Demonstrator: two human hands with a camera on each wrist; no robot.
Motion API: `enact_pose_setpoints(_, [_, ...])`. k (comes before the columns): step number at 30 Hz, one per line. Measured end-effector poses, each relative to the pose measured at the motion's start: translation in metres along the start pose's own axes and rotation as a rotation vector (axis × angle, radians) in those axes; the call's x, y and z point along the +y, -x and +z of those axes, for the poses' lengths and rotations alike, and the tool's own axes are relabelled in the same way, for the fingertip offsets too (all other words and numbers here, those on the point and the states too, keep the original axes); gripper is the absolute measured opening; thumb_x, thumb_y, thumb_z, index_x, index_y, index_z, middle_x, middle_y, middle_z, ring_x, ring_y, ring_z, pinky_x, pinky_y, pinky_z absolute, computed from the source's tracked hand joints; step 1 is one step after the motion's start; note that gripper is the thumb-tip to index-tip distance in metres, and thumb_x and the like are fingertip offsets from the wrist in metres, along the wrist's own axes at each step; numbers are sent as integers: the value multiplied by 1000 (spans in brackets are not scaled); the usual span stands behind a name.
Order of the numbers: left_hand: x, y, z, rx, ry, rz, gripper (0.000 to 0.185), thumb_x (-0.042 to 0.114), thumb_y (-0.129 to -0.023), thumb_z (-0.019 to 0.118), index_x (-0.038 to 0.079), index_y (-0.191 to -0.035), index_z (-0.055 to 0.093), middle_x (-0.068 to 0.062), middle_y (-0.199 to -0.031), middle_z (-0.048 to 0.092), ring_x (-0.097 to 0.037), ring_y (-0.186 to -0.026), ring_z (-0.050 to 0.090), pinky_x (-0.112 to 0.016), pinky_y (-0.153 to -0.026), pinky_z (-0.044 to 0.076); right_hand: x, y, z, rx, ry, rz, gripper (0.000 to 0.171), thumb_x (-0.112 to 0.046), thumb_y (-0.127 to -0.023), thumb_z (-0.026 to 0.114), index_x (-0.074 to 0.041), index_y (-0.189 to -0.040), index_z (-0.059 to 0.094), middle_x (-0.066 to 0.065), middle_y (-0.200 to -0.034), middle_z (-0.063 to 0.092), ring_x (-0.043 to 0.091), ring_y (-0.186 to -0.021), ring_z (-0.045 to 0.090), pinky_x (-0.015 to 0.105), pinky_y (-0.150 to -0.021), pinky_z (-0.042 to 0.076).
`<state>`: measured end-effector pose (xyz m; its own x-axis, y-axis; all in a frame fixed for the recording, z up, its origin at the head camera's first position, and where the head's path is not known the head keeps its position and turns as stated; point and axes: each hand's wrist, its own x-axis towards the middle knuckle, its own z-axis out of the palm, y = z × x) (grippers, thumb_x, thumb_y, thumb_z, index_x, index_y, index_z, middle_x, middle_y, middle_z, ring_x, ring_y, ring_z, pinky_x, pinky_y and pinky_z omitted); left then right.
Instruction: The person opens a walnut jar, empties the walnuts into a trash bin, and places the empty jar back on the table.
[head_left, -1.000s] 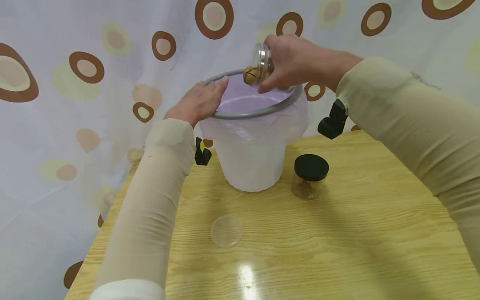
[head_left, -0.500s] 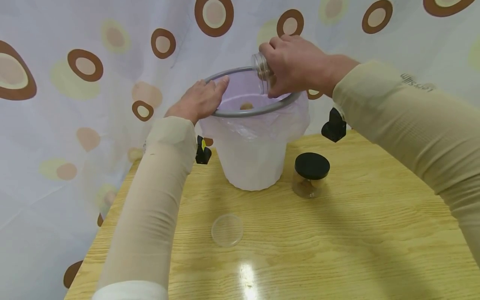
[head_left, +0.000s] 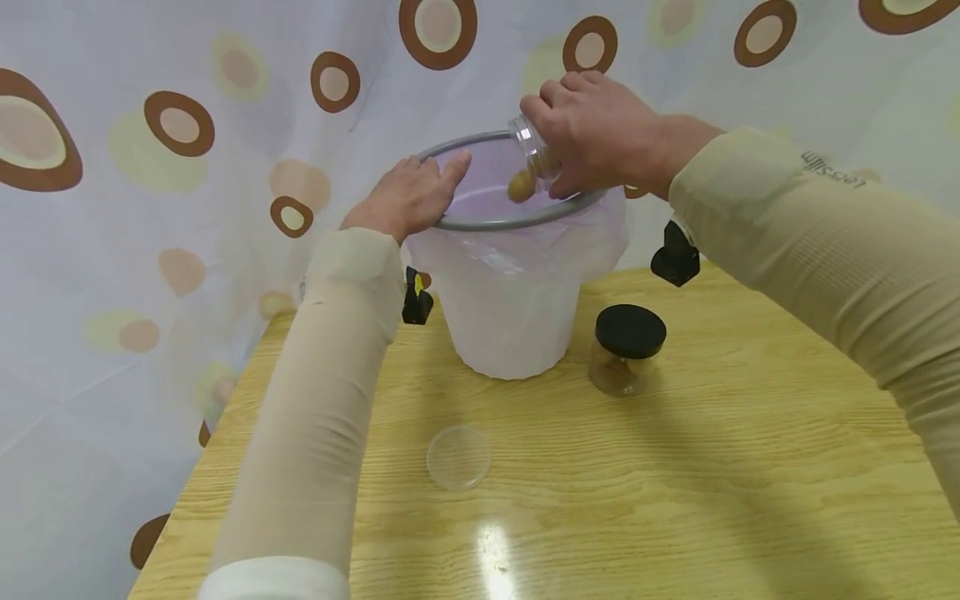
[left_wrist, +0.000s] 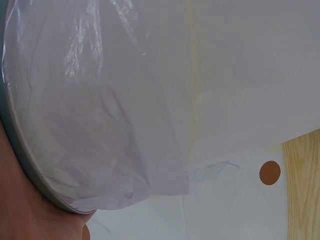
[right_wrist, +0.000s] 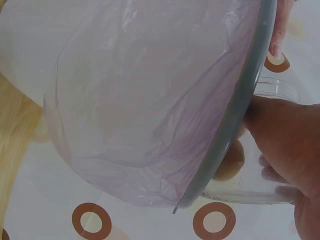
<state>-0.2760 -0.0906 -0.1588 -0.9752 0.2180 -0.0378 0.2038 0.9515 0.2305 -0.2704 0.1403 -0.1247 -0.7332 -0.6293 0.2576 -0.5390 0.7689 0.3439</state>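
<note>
My left hand (head_left: pixel 412 196) grips the grey rim of a white trash can (head_left: pixel 510 325), its thumb lying along the opening. A thin, pale purple bag lines the can and folds down over the outside. Above the opening, on the right, my right hand (head_left: pixel 603 129) holds a clear jar (head_left: pixel 528 137) tipped on its side, mouth toward the can. A round brown walnut (head_left: pixel 521 186) is at the jar's mouth. In the right wrist view a walnut (right_wrist: pixel 231 160) shows through the jar wall, partly hidden by the rim.
A second clear jar (head_left: pixel 615 375) with a black lid and brown contents stands on the wooden table (head_left: pixel 735 467), right of the can. A clear round lid (head_left: pixel 458 457) lies in front. A patterned curtain (head_left: pixel 225 192) hangs behind.
My right hand has lowered the jar and tipped it further over the can. One walnut dropped in half a second ago; another is now at the mouth. My left hand stays on the rim.
</note>
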Motion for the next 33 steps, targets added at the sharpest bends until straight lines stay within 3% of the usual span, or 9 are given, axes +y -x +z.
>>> enact_pose_setpoints(9, [2,-2,0,8,-37,20,90,66,-98,2,0,-157,15,-17,-166,13,-30,-155,8,-41,-126,7,0,1,1,50,76,-38,82,-27,-73,86,9,-132,42,30,-123,52,47,-120,45,58,-113,32])
enact_pose_setpoints(19, [1,-3,1,7,-36,15,89,67,-98,3,2,-158,14,-16,-166,12,-30,-155,7,-41,-126,6,2,6,2,126,285,-147,85,-23,-68,91,9,-128,40,32,-122,51,47,-119,43,54,-115,28])
enact_pose_setpoints(29, [0,-2,1,21,-31,29,90,67,-98,5,-1,-156,19,-18,-165,15,-30,-154,9,-41,-126,8,2,15,-1,146,294,-88,88,-26,-70,89,8,-134,38,32,-124,48,45,-115,41,54,-112,30])
enact_pose_setpoints(33, [0,-2,0,20,-37,29,91,67,-98,6,-2,-156,19,-19,-165,15,-31,-154,9,-41,-126,8,2,20,-5,180,218,-41,89,-24,-71,88,9,-136,37,31,-127,47,46,-119,39,54,-115,29])
